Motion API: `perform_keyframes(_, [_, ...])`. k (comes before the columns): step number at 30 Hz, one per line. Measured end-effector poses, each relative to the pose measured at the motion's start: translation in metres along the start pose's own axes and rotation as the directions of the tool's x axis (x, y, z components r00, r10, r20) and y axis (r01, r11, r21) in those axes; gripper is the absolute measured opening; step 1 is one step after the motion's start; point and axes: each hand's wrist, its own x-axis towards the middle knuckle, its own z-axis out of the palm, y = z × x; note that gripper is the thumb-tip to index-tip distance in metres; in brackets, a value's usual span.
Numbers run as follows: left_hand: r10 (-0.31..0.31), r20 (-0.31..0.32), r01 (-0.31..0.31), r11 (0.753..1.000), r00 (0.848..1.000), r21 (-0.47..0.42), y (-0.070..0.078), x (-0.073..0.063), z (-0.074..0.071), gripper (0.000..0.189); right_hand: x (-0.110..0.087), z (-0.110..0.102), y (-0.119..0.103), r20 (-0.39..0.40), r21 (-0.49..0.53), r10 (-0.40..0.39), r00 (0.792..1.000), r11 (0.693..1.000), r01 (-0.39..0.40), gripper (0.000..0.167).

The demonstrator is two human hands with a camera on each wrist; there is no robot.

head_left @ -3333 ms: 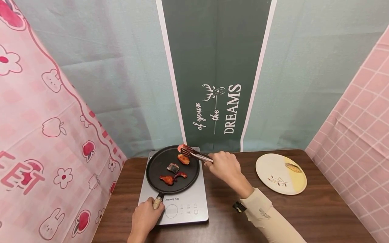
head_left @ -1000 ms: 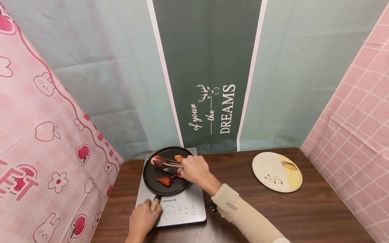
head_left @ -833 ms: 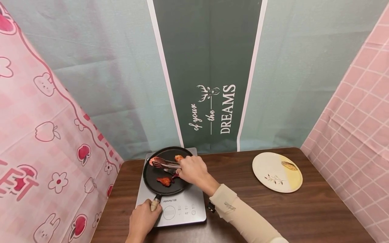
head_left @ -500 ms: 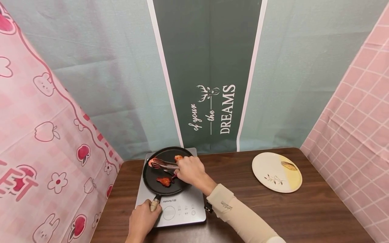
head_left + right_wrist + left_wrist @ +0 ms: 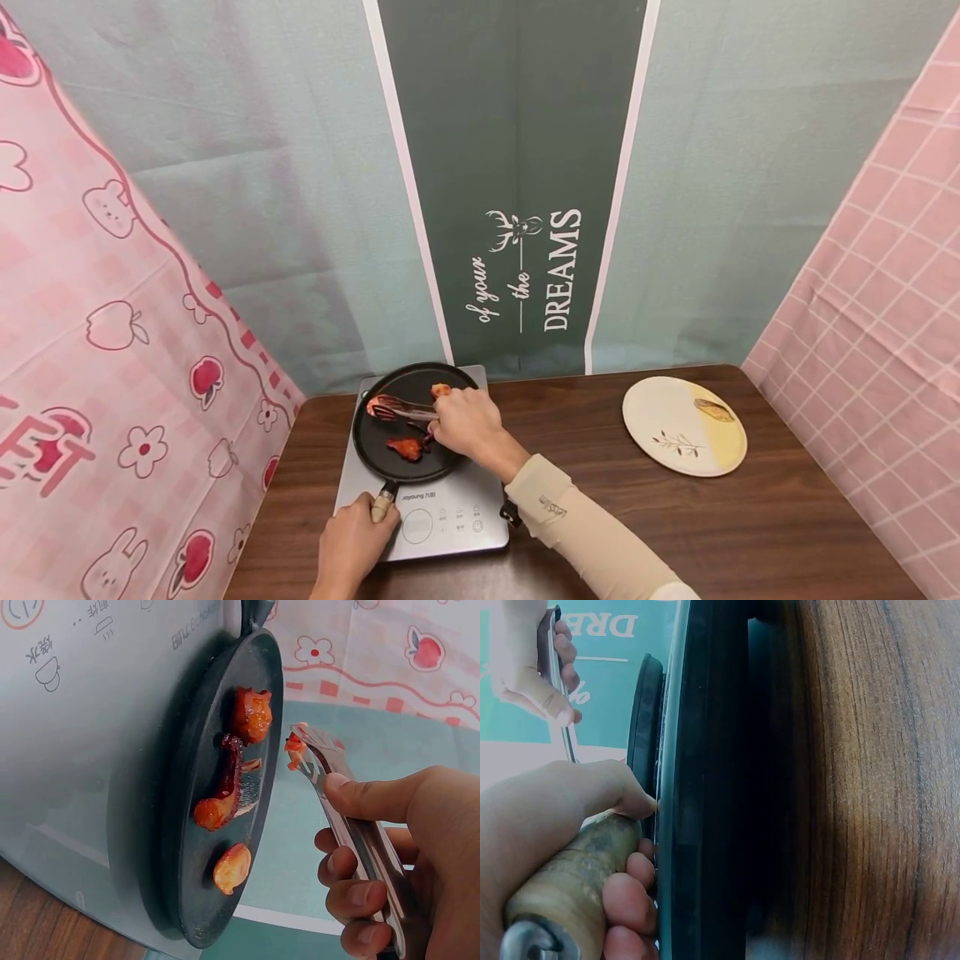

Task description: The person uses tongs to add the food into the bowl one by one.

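My left hand [image 5: 356, 537] grips the wooden handle [image 5: 577, 877] of a flat black frying pan [image 5: 372, 454]. In my right hand [image 5: 471, 423] are metal tongs [image 5: 360, 836], their tips around a red-and-white piece of food [image 5: 295, 752] over the pan's left part; the right wrist view shows it above the surface. On the pan lie a red-brown drumstick-like piece [image 5: 406, 449], a dark red curled tentacle [image 5: 225, 784], a silver-skinned fish piece [image 5: 250, 787] and a golden-orange piece [image 5: 232, 868]. The hand and tongs partly cover these in the head view.
The pan sits on a silver induction cooker [image 5: 450, 540] with touch controls. Right of it, on the brown wooden table [image 5: 570, 433], stands a cream-and-yellow plate [image 5: 660, 408] with a printed leaf pattern. Fabric walls [image 5: 322, 208] rise behind and at both sides.
Since the oldest frame, the right hand has carried the tongs and food from the pan's far right edge to its left part. Lately it shifts only slightly left. The left hand keeps its grip.
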Motion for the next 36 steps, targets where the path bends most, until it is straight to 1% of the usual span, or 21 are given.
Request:
perform_keyframes(5, [-0.011,0.014,0.011,1.0,1.0,0.001,0.0,0.0,0.0,0.031,0.001,0.003,0.0,0.005,0.003,-0.002,1.0,1.0,0.002,0.033])
perform_keyframes(13, [-0.014,0.015,0.014,1.0,1.0,0.003,0.0,0.001,0.0,0.032,0.001,0.005,-0.003,0.02,-0.004,-0.001,1.0,1.0,0.001,0.041])
perform_keyframes(26, [-0.011,0.014,0.011,1.0,1.0,0.001,-0.001,0.001,0.0,0.031,0.0,0.011,-0.002,0.047,0.002,0.017,0.999,1.0,-0.018,0.038])
perform_keyframes(36, [-0.013,0.02,0.013,1.0,1.0,0.0,0.001,0.002,-0.001,0.032,-0.002,0.012,0.0,0.059,0.023,0.017,0.998,1.0,-0.018,0.048])
